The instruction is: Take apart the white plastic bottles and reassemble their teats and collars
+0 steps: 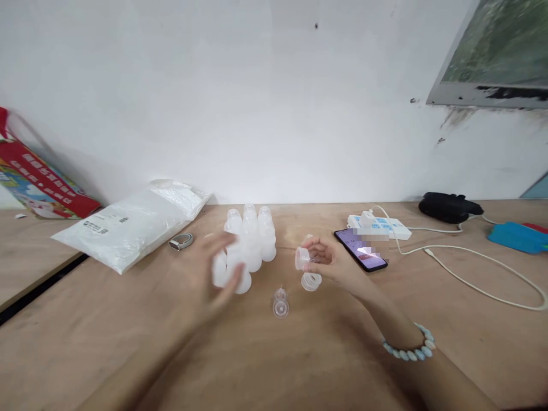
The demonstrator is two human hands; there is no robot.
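Several white rounded bottles with clear tops [252, 242] stand close together left of centre on the wooden table. My left hand [209, 271], blurred by motion, is at their near left edge with thumb and fingers apart around a white bottle; a firm hold cannot be made out. Between its fingertips my right hand [323, 258] pinches a clear plastic cup-like piece [302, 258]. Just below that hand lies a small stack of clear rings or cups [311, 281]. A clear round piece with a narrow tip [281, 306] rests nearer the front, between the hands.
A white plastic package [137, 222] and a wristband [180, 241] lie left. To the right are a phone [362, 250], a power strip [398, 228] with a white cable, a black case [449, 206] and a blue item [518, 237]. A red printed bag [38, 177] stands far left.
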